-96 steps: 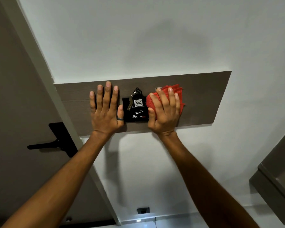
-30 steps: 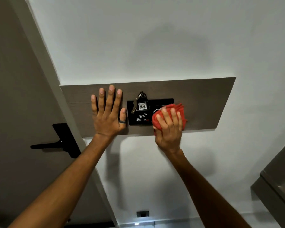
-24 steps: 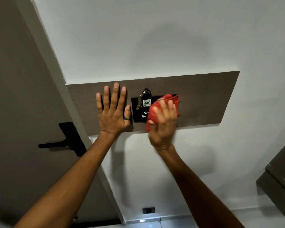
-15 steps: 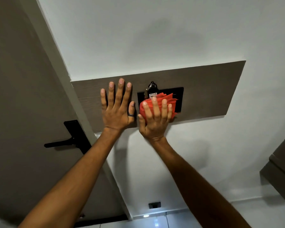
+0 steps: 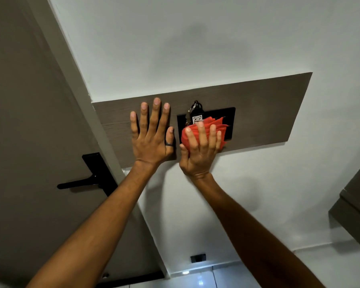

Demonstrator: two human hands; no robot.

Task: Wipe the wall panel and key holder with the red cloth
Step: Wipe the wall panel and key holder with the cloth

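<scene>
A pale, smooth-painted wall [image 5: 195, 48] is filling most of the view, with a grey-brown door [image 5: 19, 121] and its black lever handle [image 5: 79, 183] sitting to the left. Mounted across the wall is the wall panel [image 5: 268, 113], a long flat rectangle with a fine wood-grain finish. The left hand [image 5: 152, 138] is lying flat on the panel, fingers spread wide and holding nothing, bracing the body. Just beside it, the right hand [image 5: 200, 150] is pressing the red cloth [image 5: 214, 125], a bunched soft fabric with folded edges fanning out, against the key holder [image 5: 229, 115], a glossy black rectangular plate set in the panel. Its fingers are lying extended over the cloth, pinning rather than gripping it. A bunch of keys [image 5: 193, 113] with a small white tag is hanging at the holder's top. Wiping well here probably means keeping even pressure, working around the keys, and reaching the plate's edges and corners.
</scene>
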